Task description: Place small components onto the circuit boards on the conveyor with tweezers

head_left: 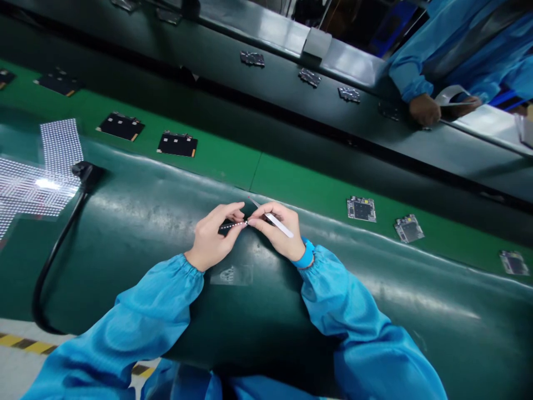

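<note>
Between the thumb and fingers of my left hand (212, 236) is a small dark strip with a row of white spots (231, 225), perhaps a circuit board seen edge-on. My right hand (283, 229) is closed around white tweezers (280, 225), whose thin tip points up and away to the left. Its thumb and finger also meet at the right end of the strip, where a tiny pale piece shows; I cannot make out what it is. On the mat just below my hands lies a small clear plastic sheet (231, 275) with pale pieces on it.
Dark boards (177, 144) lie on the green belt at left, and silvery circuit boards (361, 209) at right. Sheets of white dots (62, 147) and a black cable (58, 250) occupy the mat's left. Across the line, a co-worker's hands (425, 110) hold something white.
</note>
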Demonstrator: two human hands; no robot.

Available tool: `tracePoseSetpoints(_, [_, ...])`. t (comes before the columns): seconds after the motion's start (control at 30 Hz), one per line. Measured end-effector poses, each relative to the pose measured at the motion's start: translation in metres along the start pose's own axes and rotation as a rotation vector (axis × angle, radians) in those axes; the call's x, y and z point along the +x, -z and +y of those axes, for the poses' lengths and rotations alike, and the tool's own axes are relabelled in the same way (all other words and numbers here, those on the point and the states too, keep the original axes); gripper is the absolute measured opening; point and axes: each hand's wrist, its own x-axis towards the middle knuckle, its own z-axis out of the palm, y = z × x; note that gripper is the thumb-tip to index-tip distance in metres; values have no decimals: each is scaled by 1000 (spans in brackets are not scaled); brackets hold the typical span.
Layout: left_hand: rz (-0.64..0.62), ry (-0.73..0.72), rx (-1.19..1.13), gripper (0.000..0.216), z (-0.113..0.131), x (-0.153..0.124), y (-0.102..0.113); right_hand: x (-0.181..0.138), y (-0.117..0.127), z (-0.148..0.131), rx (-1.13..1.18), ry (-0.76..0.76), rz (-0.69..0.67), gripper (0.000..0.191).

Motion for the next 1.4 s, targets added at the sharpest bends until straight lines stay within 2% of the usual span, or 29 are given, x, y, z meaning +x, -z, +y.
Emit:
tracePoseSetpoints(0.2, [-139,337,-282,34,-1,5,3,-1,6,2,-61,65,78,12])
tracePoseSetpoints(0.33, [-132,433,-338,23,-4,8,4,-3,9,2,-102,139,99,8])
tracePoseSetpoints(0.57, [-86,441,-309,17,-2,9,3,-5,8,6,-68,170,81,6])
tracePoseSetpoints(0.77, [-55,339,-179,10,-1,8,2,-3,7,5,-103,120,83,6])
tracePoseSetpoints(1.0, [-69,285,-128,9,-3,6,4,0,13,3,-143,113,82,10])
tracePoseSetpoints(1.1, [-82,256,-123,8,0,8,4,21,20,7,-147,145,89,16])
tracePoseSetpoints(1.23, [-124,210,-128,7,3,10,4,77,16,22,-183,266,-61,25])
tracePoseSetpoints(1.4, [-156,224,-124,8,3,9,4,148,-16,39,-619,335,-243,20])
